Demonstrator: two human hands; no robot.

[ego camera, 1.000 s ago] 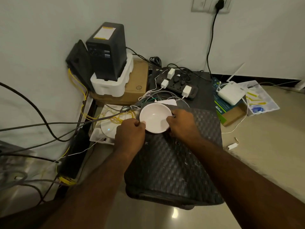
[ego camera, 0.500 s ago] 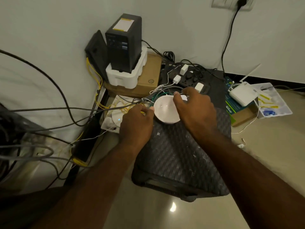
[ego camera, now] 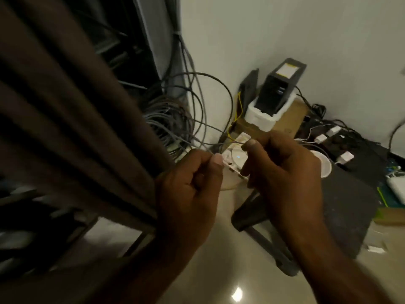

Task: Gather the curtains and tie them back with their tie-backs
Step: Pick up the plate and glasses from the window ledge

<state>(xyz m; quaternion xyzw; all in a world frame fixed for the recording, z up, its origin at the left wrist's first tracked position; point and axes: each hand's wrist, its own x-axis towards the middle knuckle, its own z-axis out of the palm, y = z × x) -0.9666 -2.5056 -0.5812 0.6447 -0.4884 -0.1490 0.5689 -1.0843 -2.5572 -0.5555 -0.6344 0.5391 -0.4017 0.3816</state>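
Noted brown curtain [ego camera: 65, 106] hanging loose in folds across the left of the view, its right edge touching the back of the left hand [ego camera: 188, 191]; to the right a dark bench [ego camera: 350, 205], grey cables [ego camera: 171, 119] tangled at the wall corner, and a black box [ego camera: 278, 88] upright in a foam tray [ego camera: 263, 119] by the wall. Found both hands raised close together, right hand [ego camera: 285, 172] just beside the left, each with fingers curled and thumb laid on forefinger, a white bowl [ego camera: 324, 165] on the bench behind the right one. Cannot tell through the blur whether either pinches anything.
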